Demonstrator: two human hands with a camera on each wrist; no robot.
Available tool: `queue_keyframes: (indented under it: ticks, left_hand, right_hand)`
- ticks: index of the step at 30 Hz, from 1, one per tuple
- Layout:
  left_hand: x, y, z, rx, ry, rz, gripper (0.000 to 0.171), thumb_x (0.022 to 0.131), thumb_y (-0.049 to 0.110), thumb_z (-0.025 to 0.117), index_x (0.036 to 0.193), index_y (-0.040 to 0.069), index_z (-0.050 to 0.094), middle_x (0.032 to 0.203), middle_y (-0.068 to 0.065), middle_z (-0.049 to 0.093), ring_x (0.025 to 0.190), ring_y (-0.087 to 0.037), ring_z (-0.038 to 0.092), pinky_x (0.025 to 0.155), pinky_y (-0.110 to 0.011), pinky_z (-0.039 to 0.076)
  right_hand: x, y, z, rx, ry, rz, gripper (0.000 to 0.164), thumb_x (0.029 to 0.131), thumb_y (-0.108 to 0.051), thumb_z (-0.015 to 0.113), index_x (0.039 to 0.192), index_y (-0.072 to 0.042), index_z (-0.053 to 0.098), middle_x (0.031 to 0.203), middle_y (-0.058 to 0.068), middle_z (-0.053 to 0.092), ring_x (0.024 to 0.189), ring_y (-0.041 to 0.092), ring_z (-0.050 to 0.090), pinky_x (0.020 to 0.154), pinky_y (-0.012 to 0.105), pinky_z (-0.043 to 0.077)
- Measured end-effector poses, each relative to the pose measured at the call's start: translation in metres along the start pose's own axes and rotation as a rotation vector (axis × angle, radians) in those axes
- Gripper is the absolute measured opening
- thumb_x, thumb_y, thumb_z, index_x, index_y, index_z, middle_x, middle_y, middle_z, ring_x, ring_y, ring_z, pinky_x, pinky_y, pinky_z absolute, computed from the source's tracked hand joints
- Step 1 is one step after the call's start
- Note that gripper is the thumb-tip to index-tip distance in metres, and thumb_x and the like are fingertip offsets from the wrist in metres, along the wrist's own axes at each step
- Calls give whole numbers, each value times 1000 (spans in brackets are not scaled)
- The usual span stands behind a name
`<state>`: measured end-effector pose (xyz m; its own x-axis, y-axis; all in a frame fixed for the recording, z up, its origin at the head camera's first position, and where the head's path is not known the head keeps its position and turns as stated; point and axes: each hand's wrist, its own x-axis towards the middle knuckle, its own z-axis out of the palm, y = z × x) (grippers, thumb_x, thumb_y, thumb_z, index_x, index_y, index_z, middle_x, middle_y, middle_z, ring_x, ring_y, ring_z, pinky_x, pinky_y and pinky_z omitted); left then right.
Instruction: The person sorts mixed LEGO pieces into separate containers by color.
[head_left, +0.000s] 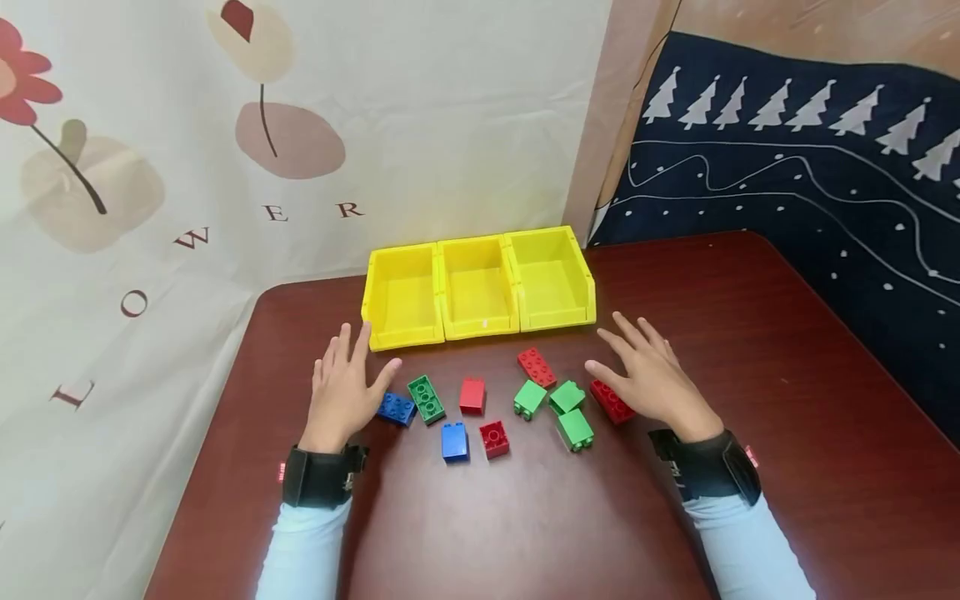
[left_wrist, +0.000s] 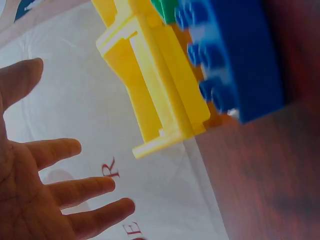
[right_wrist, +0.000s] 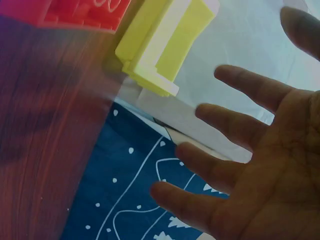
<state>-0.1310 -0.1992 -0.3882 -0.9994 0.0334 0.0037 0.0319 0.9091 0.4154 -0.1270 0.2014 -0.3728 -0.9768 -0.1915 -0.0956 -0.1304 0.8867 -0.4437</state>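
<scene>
In the head view my left hand (head_left: 341, 398) is spread above the table's left side and holds nothing. Closest to it is a blue building brick (head_left: 397, 408), with a dark green brick (head_left: 427, 399) just beyond. My right hand (head_left: 657, 377), fingers also spread and holding nothing, hovers by a long red brick (head_left: 611, 402), partly covering it. Between the hands lie a red brick (head_left: 472, 396), a blue brick (head_left: 454, 442), a small dark red brick (head_left: 494, 439), a long red brick (head_left: 536, 367), and light green bricks (head_left: 575, 430). Both wrist views show straight, spread fingers.
Three yellow bins (head_left: 480, 327) stand side by side at the back of the dark red-brown table (head_left: 480, 533). Behind them hangs a pale printed cloth (head_left: 450, 125), and a navy cloth with white trees (head_left: 787, 183) hangs at the right.
</scene>
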Motion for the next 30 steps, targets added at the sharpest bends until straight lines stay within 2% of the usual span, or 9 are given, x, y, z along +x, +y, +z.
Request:
queue_keyframes:
  ticks: [4, 9, 15, 19, 24, 30]
  left_hand:
    - [20, -10, 0, -24, 11, -26, 82, 98, 50, 49, 159, 11, 9, 162, -26, 9, 143, -52, 21, 110, -71, 21]
    - [45, -25, 5, -62, -11, -73, 82, 99, 45, 50, 159, 10, 5, 159, -30, 17, 138, -53, 30, 106, -68, 30]
    - [73, -26, 5, -116, -7, -75, 81, 100, 37, 53, 158, 7, 5, 149, -32, 34, 127, -49, 43, 105, -62, 38]
    - [83, -27, 7, -125, 20, -53, 77, 101, 28, 54, 158, 6, 8, 144, -33, 40, 116, -47, 49, 103, -59, 42]
    - [90, -29, 9, -126, 37, -48, 73, 100, 17, 55, 159, 10, 11, 145, -33, 41, 112, -47, 51, 101, -58, 44]
    - [95, -32, 15, -133, 37, -44, 73, 100, 17, 55, 159, 17, 11, 137, -35, 47, 102, -45, 53, 94, -53, 50]
  right_hand:
    - [-3, 4, 1, -28, -37, -7, 69, 94, -44, 59, 148, -4, 42, 158, 25, 25, 143, 52, 16, 107, 73, 22]
    - [-5, 6, 8, -33, -101, -10, 68, 92, -41, 64, 145, -4, 46, 152, 28, 35, 138, 52, 28, 100, 70, 37]
    - [-5, 8, 10, -21, -159, 28, 69, 88, -35, 71, 143, -2, 47, 146, 29, 42, 130, 49, 41, 93, 61, 48]
    - [-3, 11, 13, -20, -169, 18, 68, 86, -32, 74, 141, -2, 49, 141, 29, 46, 126, 46, 46, 89, 56, 52]
    - [0, 11, 16, -41, -175, 2, 65, 83, -27, 78, 137, -1, 53, 132, 28, 52, 115, 41, 51, 82, 49, 56]
    - [5, 12, 21, -58, -215, 24, 61, 81, -22, 80, 133, -1, 56, 120, 26, 57, 99, 33, 55, 72, 43, 57]
